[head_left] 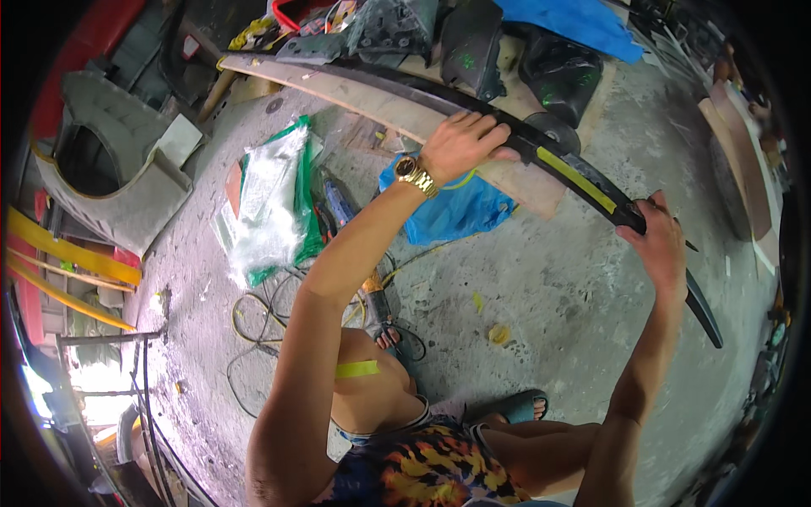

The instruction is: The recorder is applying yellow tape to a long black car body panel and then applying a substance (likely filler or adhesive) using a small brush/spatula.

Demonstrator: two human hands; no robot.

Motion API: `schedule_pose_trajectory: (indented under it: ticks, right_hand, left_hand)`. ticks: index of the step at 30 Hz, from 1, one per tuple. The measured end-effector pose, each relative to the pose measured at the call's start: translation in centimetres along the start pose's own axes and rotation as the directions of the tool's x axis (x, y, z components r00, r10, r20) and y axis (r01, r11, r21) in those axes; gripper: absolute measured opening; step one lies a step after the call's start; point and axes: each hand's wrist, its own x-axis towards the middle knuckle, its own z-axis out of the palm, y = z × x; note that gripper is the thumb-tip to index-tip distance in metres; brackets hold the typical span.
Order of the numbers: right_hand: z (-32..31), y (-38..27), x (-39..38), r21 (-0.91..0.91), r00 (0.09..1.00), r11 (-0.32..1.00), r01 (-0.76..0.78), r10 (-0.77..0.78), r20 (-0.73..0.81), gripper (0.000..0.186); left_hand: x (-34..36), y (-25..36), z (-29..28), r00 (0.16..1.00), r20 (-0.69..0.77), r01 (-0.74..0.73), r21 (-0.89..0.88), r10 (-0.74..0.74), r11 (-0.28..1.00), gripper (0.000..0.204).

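Observation:
A long, curved black trim strip (596, 165) arcs across the upper middle and down to the right, where it ends in a narrow tip. A piece of yellow-green tape (577, 180) lies along it between my two hands. My left hand (467, 145), with a gold watch (415, 174) on the wrist, is closed over the strip's near edge. My right hand (659, 243) grips the strip beyond the tape, closer to the tip. Some fingertips of both hands are hidden. Another yellow-green tape piece (356, 369) sticks to my left knee.
A pale board (346, 95) runs beside the strip. On the concrete floor are a blue bag (456, 211), clear plastic packaging (274, 198), a blue corded tool (340, 201) and looped cables (258, 317). A grey fender (127, 190) stands left; black panels (473, 51) lie at the back.

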Motion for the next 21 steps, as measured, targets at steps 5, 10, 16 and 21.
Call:
schedule_pose_trajectory:
  ticks: [5,10,16,21]
  right_hand:
    - [0.5,0.3,-0.3,-0.008,1.0,1.0,0.006,-0.006,0.009,0.04]
    - [0.6,-0.1,0.0,0.016,0.999,0.999,0.045,-0.045,0.015,0.038]
    - [-0.3,-1.7,0.9,0.029,0.997,0.999,-0.019,0.017,0.079,0.039]
    - [-0.6,1.0,0.2,-0.018,0.999,0.999,0.047,-0.047,-0.021,0.04]
  left_hand:
    - [-1.8,0.8,-0.2,0.99,0.059,0.133,-0.078,-0.128,0.988,0.041]
    - [-6.8,5.3,-4.3,0.971,0.183,0.197,-0.224,-0.157,0.955,0.042]
    - [-25.8,12.8,0.1,0.758,0.598,0.5,-0.274,-0.262,0.821,0.048]
    - [-28.9,16.4,4.0,0.548,0.775,0.692,-0.208,-0.315,0.691,0.047]
